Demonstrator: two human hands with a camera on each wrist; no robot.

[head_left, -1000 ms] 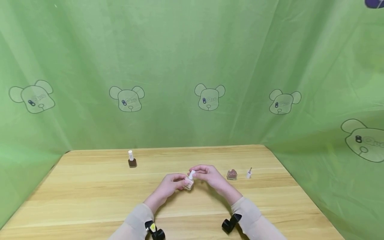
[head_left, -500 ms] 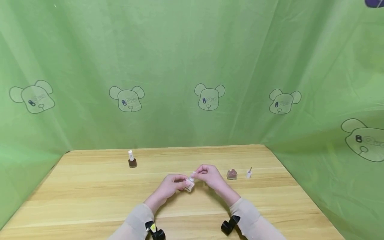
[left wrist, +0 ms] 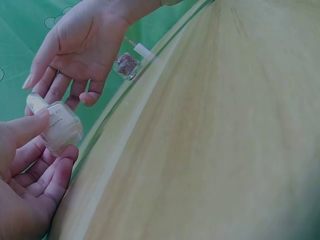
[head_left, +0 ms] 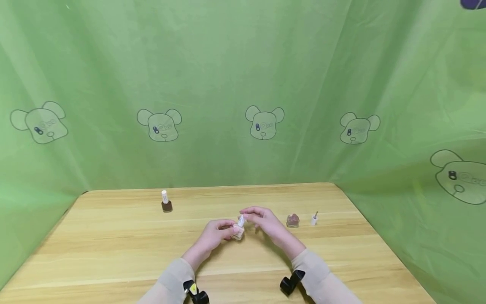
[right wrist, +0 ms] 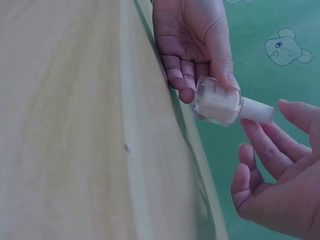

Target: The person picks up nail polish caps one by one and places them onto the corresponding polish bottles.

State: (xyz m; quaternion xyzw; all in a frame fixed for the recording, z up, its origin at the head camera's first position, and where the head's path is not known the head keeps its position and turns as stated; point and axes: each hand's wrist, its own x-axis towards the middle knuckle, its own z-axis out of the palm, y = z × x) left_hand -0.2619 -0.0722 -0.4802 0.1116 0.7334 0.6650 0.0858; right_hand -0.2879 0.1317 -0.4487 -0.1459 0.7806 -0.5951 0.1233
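Near the middle of the table, my left hand (head_left: 213,234) pinches a nail polish bottle (head_left: 238,234) between thumb and fingers. The square glass bottle (right wrist: 216,107) holds a pale, milky polish and has dark lettering. Its white cap (right wrist: 257,110) sits on the neck, and the bottle tilts. My right hand (head_left: 268,221) is at the cap with loosely bent fingers. In the right wrist view its thumb (right wrist: 295,111) stands a little off the cap's end, while the fingertips lie right along the cap's other side.
An uncapped bottle of mauve polish (head_left: 292,221) stands right of my hands. Beside it, a white cap (head_left: 314,221) stands with its brush pointing up. A capped dark polish bottle (head_left: 166,206) is at the back left. Green curtain (head_left: 212,164) surrounds the wooden table (head_left: 114,249).
My right fingers covered the cap half a second ago; now the thumb has loosened from it and more of the cap shows. The left hand still holds the bottle in nearly the same place.
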